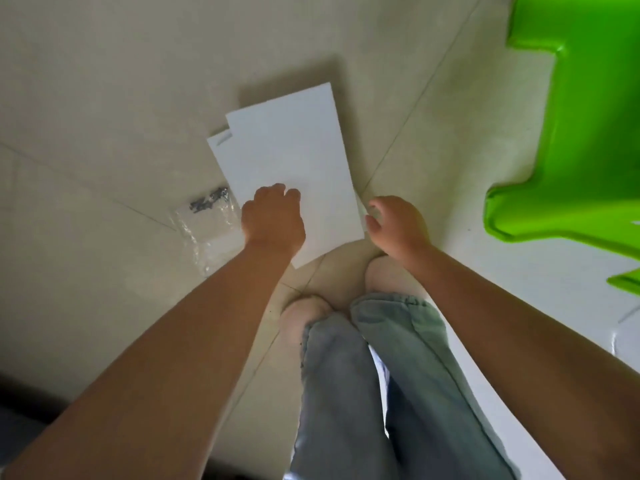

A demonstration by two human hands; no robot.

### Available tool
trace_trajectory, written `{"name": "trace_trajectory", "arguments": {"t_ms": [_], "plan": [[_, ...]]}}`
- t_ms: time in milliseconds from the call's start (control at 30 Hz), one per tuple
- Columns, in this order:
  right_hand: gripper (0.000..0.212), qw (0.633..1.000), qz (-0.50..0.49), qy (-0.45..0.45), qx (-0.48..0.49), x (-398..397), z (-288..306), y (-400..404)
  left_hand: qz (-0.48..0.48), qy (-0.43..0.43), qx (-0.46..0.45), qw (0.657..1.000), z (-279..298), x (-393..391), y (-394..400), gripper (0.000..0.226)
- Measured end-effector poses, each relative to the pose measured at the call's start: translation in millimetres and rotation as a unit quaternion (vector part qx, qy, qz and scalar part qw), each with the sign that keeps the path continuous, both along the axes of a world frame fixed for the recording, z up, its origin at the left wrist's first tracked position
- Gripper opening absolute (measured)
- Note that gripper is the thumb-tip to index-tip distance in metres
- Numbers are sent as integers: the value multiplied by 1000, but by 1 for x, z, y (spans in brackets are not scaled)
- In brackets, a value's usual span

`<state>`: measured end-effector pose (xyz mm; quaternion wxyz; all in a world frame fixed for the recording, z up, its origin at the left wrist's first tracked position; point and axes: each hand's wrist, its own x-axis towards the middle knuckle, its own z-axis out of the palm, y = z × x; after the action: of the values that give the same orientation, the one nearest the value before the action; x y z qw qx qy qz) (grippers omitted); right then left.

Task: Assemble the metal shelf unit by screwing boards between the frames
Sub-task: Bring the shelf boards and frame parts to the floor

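Right below me, my legs in pale blue jeans [363, 393] point forward, and my feet in light socks [304, 315] stand on the tiled floor [104, 81]. Both forearms reach out ahead of them.

My left hand [273, 220] is over the near left part of the top white board [294, 157], knuckles up, fingers curled downward onto its face. From this angle I cannot tell whether that grip is clamped on the board or only resting on it. My right hand [398, 225] is just beside the board's near right corner, fingers loosely curled and apart, thumb close to the edge; that grip looks unclosed, and I cannot make out any firm contact with the board.

The top board lies flat on the floor, angled so its long side runs away from me and a little to the left. Under it, a second white board [218, 147] peeks out along the far left side.

Left of the boards, just beside my left hand, sits a clear plastic bag [204, 230] with dark screws [209, 200] bunched at its far end.

Off to the right, well apart from the boards, a bright green plastic object [571, 133] takes up the corner.
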<state>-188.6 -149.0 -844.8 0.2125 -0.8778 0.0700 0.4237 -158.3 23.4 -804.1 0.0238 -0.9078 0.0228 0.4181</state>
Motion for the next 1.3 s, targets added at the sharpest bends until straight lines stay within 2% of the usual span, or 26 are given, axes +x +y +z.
{"name": "trace_trajectory", "arguments": {"t_ms": [167, 267, 400, 500, 600, 667, 767, 933, 1067, 1300], "plan": [[41, 992, -68, -102, -43, 1, 93, -33, -196, -65, -11, 978, 78, 12, -55, 29], [44, 978, -122, -162, -48, 0, 135, -45, -228, -107, -51, 966, 121, 18, -85, 26], [40, 960, -208, -167, -82, -30, 205, -77, -332, -125, -101, 930, 192, 8, -134, 29], [37, 928, -292, -202, -110, -68, 246, -90, -413, -123, -97, 897, 231, -13, -158, 28], [41, 897, -373, -193, -138, -119, 280, -103, -478, -119, -104, 864, 263, -53, -178, 23], [46, 866, -435, -189, -158, -161, 300, -111, -544, -173, -128, 811, 277, -83, -188, 17], [47, 822, -508, -181, -184, -231, 323, -122, -636, -198, -121, 736, 296, -127, -213, 28], [42, 738, -608, -166, -240, -359, 353, -145, -715, -249, -178, 629, 318, -225, -274, 36], [45, 670, -672, -164, -270, -466, 374, -163, -763, -257, -243, 541, 330, -330, -323, 39], [46, 566, -748, -166, -304, -672, 410, -185, -804, -224, -308, 457, 352, -546, -386, 33]]}}
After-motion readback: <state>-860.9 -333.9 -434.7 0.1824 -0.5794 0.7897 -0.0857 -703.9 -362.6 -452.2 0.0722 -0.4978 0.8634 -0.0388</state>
